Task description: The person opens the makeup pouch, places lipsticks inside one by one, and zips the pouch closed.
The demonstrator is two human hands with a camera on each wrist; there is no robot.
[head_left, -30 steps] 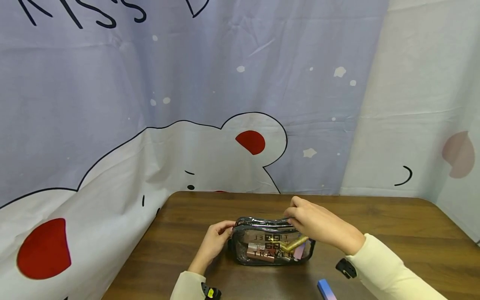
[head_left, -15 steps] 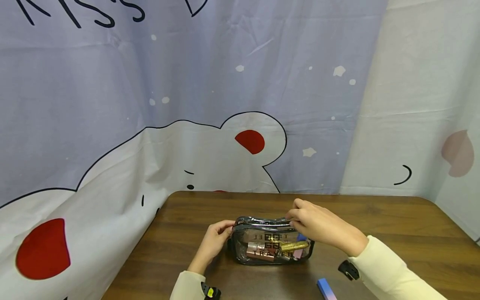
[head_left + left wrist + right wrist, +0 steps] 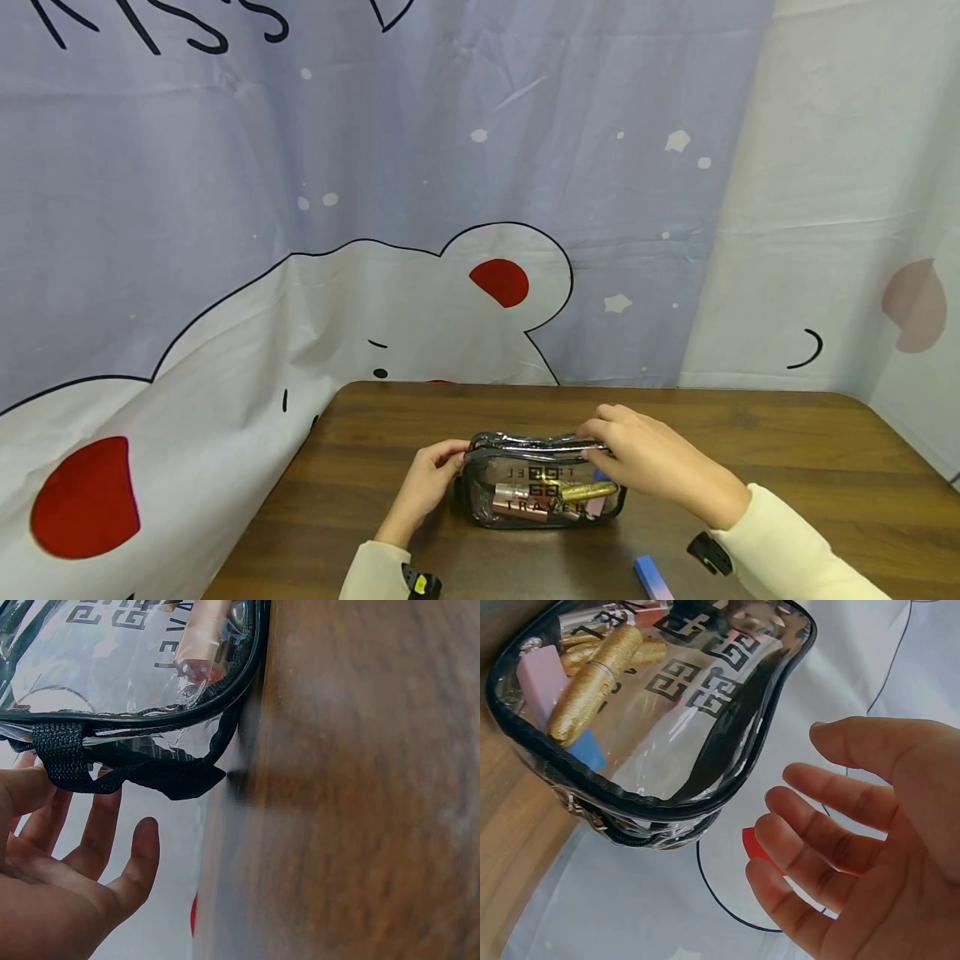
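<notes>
On the wood-grain table stands a clear plastic pouch with rounded corners and black piped edges, holding a textured gold tube and a smooth rose-gold tube. At the pouch's ten o'clock corner, the left hand pinches it near a woven black tab. At two o'clock, the right hand is loosely spread, fingertips just beside the pouch. A blue-to-pink bar lies at five o'clock. Wood surface extends toward twelve, reaching a straight far edge.
</notes>
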